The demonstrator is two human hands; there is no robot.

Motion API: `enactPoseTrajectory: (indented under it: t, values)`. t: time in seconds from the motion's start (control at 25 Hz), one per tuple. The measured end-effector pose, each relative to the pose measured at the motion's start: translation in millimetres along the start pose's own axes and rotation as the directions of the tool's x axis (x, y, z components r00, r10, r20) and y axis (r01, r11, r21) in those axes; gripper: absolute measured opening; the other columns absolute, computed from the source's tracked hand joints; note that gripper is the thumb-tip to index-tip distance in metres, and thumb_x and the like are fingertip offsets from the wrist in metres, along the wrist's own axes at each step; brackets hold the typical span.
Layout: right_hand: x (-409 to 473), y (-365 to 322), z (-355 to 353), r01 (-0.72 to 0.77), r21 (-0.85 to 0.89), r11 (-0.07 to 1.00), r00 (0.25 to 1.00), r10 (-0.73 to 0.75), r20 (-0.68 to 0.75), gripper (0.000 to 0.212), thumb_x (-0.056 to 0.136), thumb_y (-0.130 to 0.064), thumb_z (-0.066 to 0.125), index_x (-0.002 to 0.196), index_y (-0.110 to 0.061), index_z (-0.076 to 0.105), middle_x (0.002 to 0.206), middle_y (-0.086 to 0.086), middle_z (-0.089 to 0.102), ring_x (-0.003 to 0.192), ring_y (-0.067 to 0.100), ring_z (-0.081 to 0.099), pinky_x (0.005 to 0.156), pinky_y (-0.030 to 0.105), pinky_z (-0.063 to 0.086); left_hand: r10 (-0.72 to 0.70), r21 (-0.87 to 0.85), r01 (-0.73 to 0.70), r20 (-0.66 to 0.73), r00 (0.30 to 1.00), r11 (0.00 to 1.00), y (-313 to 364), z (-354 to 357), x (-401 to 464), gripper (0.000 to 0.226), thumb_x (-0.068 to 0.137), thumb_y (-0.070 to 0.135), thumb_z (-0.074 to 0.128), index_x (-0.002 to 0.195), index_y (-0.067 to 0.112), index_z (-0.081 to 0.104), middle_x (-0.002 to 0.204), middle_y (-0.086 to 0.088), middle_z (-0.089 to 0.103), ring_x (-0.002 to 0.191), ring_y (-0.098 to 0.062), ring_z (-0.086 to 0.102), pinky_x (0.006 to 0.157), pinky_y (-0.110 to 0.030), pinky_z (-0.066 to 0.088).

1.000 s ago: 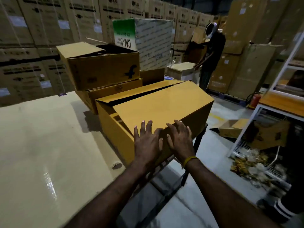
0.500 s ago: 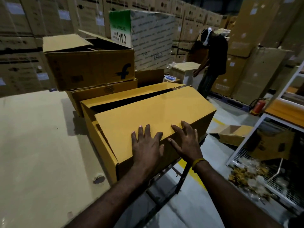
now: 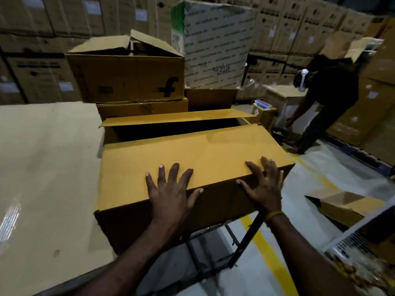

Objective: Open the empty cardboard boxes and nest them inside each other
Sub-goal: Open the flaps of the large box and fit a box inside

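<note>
Fingers of both hands spread flat, gripping nothing | left hand and right hand press near flap of yellow box | hands now wider apart than a second ago | far flap beyond fingertips ajar, box barely opened | bench to their left

A: Dim warehouse. Landmark is the white carton with a green edge.
B: Behind it?
A: A wall of stacked brown cartons, full width.
B: To its right?
A: A person in dark clothes bending over. Grey floor with a yellow line below that.
</note>
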State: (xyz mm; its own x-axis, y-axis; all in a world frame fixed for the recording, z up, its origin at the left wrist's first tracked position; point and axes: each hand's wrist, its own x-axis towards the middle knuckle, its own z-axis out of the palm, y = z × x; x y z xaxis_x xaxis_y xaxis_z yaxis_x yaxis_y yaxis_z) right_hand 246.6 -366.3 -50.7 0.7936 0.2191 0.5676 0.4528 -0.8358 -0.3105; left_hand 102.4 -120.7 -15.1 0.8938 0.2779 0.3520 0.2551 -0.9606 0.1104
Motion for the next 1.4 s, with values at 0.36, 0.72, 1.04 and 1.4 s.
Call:
enactPoseTrajectory:
  t: [0.36, 0.72, 1.04, 1.4]
  values:
    - [29, 66, -14, -0.036, 0.259, 0.965, 0.999, 0.04, -0.011, 0.076, 0.072, -0.078, 0.058, 0.128, -0.028, 0.062, 0.149, 0.009, 0.036, 0.143, 0.035, 0.021, 0.114, 0.057, 0.026, -0.102, 0.009, 0.102, -0.021, 0.995, 0.995, -1, -1, -16, 0.077, 0.088, 0.078, 0.021, 0.141, 0.031, 0.05, 0.149, 0.003, 0.048, 0.138, -0.026, 0.043, 0.111, -0.059, 0.029]
    - [-23, -55, 4, 0.06, 0.332, 0.941, 0.997, -0.045, -0.055, 0.068, 0.07, -0.07, 0.062, 0.122, -0.028, 0.066, 0.141, 0.006, 0.047, 0.14, 0.034, 0.03, 0.109, 0.058, 0.032, -0.253, 0.008, 0.253, -0.002, 0.967, 0.967, -97, -39, -91, 0.088, 0.079, 0.085, 0.014, 0.147, 0.037, 0.04, 0.157, 0.007, 0.034, 0.146, -0.02, 0.029, 0.117, -0.057, 0.018]
    - [-94, -234, 30, 0.127, 0.391, 0.912, 0.992, -0.115, -0.056, 0.067, 0.071, -0.071, 0.06, 0.122, -0.028, 0.066, 0.142, 0.005, 0.047, 0.141, 0.034, 0.03, 0.107, 0.064, 0.032, -0.413, 0.011, 0.414, -0.022, 0.91, 0.91, -246, -92, -189, 0.087, 0.077, 0.086, 0.014, 0.148, 0.04, 0.036, 0.16, 0.01, 0.027, 0.149, -0.017, 0.021, 0.115, -0.063, 0.012]
    - [-168, -398, 52, 0.102, 0.422, 0.901, 0.994, -0.106, -0.013, 0.066, 0.071, -0.073, 0.058, 0.124, -0.033, 0.064, 0.145, 0.002, 0.043, 0.142, 0.033, 0.025, 0.103, 0.066, 0.034, -0.512, -0.039, 0.512, 0.004, 0.859, 0.858, -381, -141, -259, 0.074, 0.086, 0.08, 0.03, 0.149, 0.043, 0.033, 0.163, 0.009, 0.017, 0.152, -0.019, 0.009, 0.115, -0.066, -0.001]
